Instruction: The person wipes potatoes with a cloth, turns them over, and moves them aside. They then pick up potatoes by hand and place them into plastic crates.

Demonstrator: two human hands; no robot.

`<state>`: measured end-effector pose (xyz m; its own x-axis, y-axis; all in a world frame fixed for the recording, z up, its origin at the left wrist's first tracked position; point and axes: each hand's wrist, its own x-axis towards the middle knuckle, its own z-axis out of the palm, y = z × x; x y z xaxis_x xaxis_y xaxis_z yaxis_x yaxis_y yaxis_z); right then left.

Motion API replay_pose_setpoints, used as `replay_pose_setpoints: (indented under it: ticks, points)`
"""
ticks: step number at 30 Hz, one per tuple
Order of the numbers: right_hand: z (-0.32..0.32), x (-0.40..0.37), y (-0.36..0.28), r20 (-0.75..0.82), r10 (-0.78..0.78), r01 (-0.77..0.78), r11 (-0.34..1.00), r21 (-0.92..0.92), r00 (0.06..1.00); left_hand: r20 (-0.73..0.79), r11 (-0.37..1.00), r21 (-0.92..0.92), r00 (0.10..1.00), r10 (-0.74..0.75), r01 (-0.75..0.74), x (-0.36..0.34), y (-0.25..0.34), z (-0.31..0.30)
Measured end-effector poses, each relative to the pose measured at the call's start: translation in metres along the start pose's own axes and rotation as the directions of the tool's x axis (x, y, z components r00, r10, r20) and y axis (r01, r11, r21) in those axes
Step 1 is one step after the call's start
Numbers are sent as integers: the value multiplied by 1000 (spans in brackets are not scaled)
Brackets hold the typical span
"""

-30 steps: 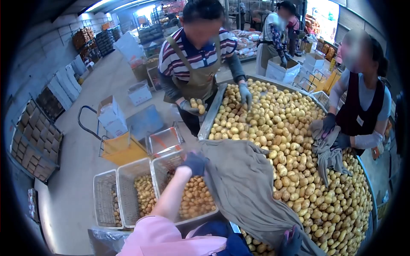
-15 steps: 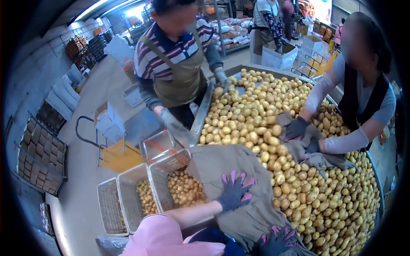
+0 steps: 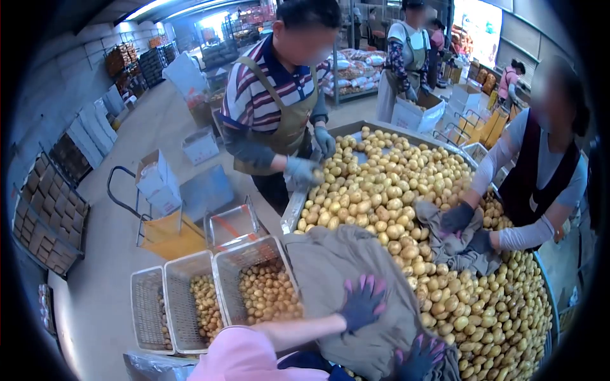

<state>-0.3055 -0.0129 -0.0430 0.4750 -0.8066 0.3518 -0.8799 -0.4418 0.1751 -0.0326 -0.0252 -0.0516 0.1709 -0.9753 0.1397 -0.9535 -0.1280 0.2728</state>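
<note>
Grey cloth (image 3: 337,263) lay along the near side of the potatoes (image 3: 454,305), under the open left hand (image 3: 361,308) and open right hand (image 3: 417,364), fingers spread, while most potatoes were uncovered.

- Pink top (image 3: 236,357), its loose left sleeve (image 3: 251,340) stopping short of the bare forearm (image 3: 302,331)
- Dark navy garment (image 3: 306,361) below it, with a brighter blue part (image 3: 340,373)
- Left glove (image 3: 361,307) dark grey, its fingertips (image 3: 380,284) pinkish purple
- Right glove (image 3: 417,363) in matching dark grey, pinkish-purple fingertips (image 3: 438,347) too
</note>
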Motion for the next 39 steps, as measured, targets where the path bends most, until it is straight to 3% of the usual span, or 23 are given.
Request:
replay_pose_setpoints:
  ticks: [2, 3, 4, 6, 7, 12, 14, 15, 16, 17, 18, 19, 20, 22, 24, 26, 27, 29, 32, 34, 35, 37, 39]
  points:
    - [-34, -7, -12, 361, 70, -14, 988, -155, 930, -42, 997, -65, 999, 28, -31, -18, 13, 15]
    - [-84, 39, -17, 694, 114, -249, 964, 97, 711, -69, 990, -128, 996, 54, -62, -17, 19, 17]
    - [-69, 43, -10, 689, 117, -251, 963, 97, 715, -75, 990, -126, 995, 59, -68, -4, 27, 5]
    - [-50, 64, -6, 332, 78, -138, 977, 162, 940, 99, 998, -55, 995, -9, 15, 47, 46, -29]
    - [-63, 76, -6, 570, 151, -285, 946, 153, 807, 63, 1000, -25, 998, 10, -8, 69, 48, -31]
    - [-44, 66, 3, 447, 221, -298, 948, 110, 867, -39, 997, -70, 999, 30, -33, 100, 56, 2]
    - [-73, 65, 2, 582, 276, -436, 887, 153, 765, -124, 987, 2, 979, 159, -160, 73, 43, 11]
    - [-14, 14, 17, 58, 134, -145, 946, 289, 989, -162, 980, -61, 971, 177, -188, 48, 37, 16]
    - [-16, 12, 19, 58, 142, -153, 946, 287, 988, -199, 967, -125, 960, 197, -224, 28, 32, 15]
    - [-31, 7, 16, 197, 187, -242, 920, 309, 962, -199, 964, -124, 957, 209, -236, 22, 32, 2]
    - [-46, 5, 15, 330, 219, -327, 889, 320, 918, 5, 981, -92, 985, 171, -169, 17, 37, -12]
    - [-74, 39, 15, 575, 221, -295, 955, 37, 788, 212, 994, -46, 972, 102, -95, 12, 41, -19]
    - [-60, 41, 20, 577, 214, -290, 956, 43, 789, 214, 995, -42, 972, 95, -87, 20, 43, -12]
    - [-5, 63, 37, 213, 325, -344, 937, 59, 921, 138, 982, -3, 972, 190, -191, 60, 52, 6]
    - [22, 97, 53, -69, 299, -306, 940, -149, 952, 94, 987, -87, 985, 145, -136, 93, 64, -9]
    - [44, 120, 78, -27, 333, -332, 924, -187, 943, 226, 994, -112, 974, 8, 18, 114, 78, -30]
    - [34, 129, 76, -31, 323, -323, 928, -185, 946, 166, 993, -104, 986, -33, 50, 116, 81, -19]
    - [6, 130, 69, 222, 376, -387, 922, 9, 900, 114, 991, -93, 990, -87, 98, 97, 79, -4]
    - [-50, 98, 24, 448, 287, -323, 946, 4, 847, 9, 995, -87, 998, 58, -57, 63, 70, -10]
    - [-62, 68, 10, 485, 237, -310, 948, 73, 842, 178, 976, -180, 971, 158, -126, 34, 68, -28]
    - [-60, 54, 8, 508, 197, -308, 941, 144, 839, 194, 977, -178, 969, 152, -118, 24, 69, -26]
    - [-47, 49, 10, 469, 185, -283, 947, 149, 864, 19, 978, -41, 978, 207, -206, 10, 77, -23]
    - [-33, 55, 19, 485, 193, -275, 956, 103, 853, 140, 974, -97, 967, 215, -202, 40, 80, -15]
